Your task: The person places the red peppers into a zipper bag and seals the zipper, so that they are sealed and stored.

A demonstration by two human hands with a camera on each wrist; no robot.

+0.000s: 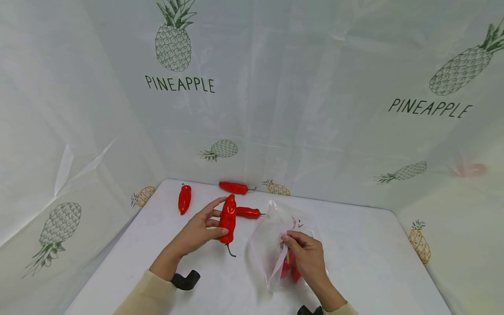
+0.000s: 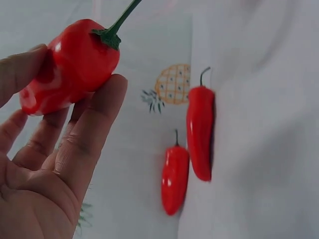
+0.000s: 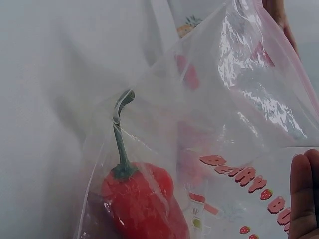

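My left hand grips a glossy red pepper between thumb and fingers, its green stem pointing down toward me. In the left wrist view the fingers spread beneath the held pepper. To the right, my right hand pinches the pink-edged rim of a clear zip bag, whose mouth gapes toward the left hand. Red peppers lie inside the bag, partly covered by the right hand. One bagged pepper shows close up in the right wrist view, beside red printed lettering.
Three loose red peppers lie on the white table: one at the far left, one by the back edge, another just behind the held pepper. Pineapple-printed sheeting walls the back and sides.
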